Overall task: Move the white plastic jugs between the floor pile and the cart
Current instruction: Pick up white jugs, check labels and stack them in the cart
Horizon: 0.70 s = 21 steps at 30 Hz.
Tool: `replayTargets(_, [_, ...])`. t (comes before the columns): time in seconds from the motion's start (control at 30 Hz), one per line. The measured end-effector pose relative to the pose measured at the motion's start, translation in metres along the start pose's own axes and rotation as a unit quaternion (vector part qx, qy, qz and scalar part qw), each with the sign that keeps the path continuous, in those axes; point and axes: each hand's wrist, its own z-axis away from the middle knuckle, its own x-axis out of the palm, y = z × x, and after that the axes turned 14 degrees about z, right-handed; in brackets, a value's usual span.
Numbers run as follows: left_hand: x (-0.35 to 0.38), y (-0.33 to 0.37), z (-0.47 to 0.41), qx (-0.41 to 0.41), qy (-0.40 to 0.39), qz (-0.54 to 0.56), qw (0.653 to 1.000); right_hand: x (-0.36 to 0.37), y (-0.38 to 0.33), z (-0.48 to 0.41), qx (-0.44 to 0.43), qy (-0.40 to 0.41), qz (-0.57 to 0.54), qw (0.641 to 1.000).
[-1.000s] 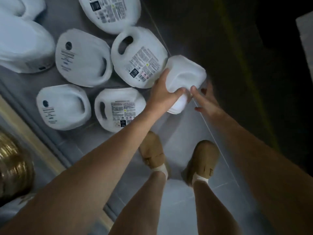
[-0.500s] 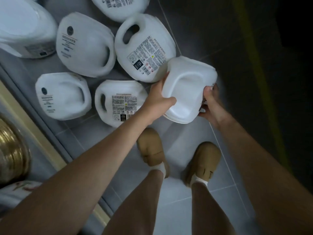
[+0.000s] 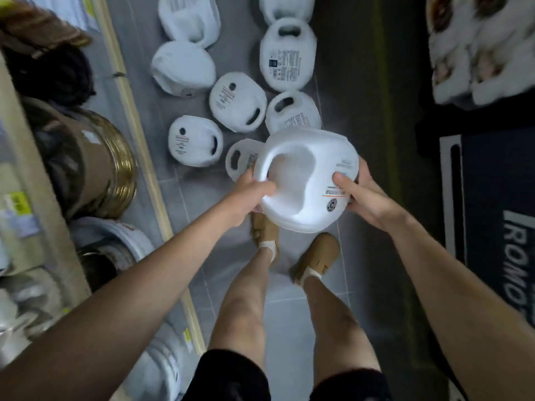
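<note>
I hold one white plastic jug [image 3: 307, 180] in the air above my feet, its hollowed side facing me. My left hand [image 3: 250, 195] grips its left edge with the thumb in the hollow. My right hand [image 3: 360, 195] grips its right edge, thumb on the label. Below and beyond it, several more white jugs lie on their sides in a pile on the grey floor, among them one with a round dot label [image 3: 195, 144], one in the middle [image 3: 236, 101] and one with a text label [image 3: 286, 56]. A dark cart [image 3: 492, 198] with white lettering stands at the right.
A shelf with a pale wooden edge [image 3: 136, 117] runs along the left, holding a gold-rimmed drum [image 3: 95, 160] and other goods. White packs [image 3: 477, 47] sit at the upper right. My feet in tan shoes [image 3: 317, 260] stand on the tiled floor.
The jug has risen off the floor toward me, held by both hands. My view has pulled back, bringing the shelf at the left and the cart at the right into sight.
</note>
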Motion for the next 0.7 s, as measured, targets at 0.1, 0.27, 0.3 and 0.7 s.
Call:
replayTargets(0.1, [-0.022,0.015,0.060,0.018,-0.002,0.049,0.999,0.016,-0.053,0.040,-0.035,-0.034,0.014,0.999])
replayTargets(0.27, [-0.041,0.020,0.157,0.078,0.000,0.128,0.989,0.049,-0.120,0.096,-0.081,-0.078,0.088,0.990])
replayTargets(0.3, [-0.042,0.016,0.174,0.102,0.016,0.142,0.984,0.056,-0.131,0.107,-0.089,-0.074,0.098,0.988])
replayTargets(0.7, [-0.020,-0.077,0.354,0.269,0.317,0.262,0.871,0.170,-0.172,0.226,-0.214,-0.095,0.361,0.903])
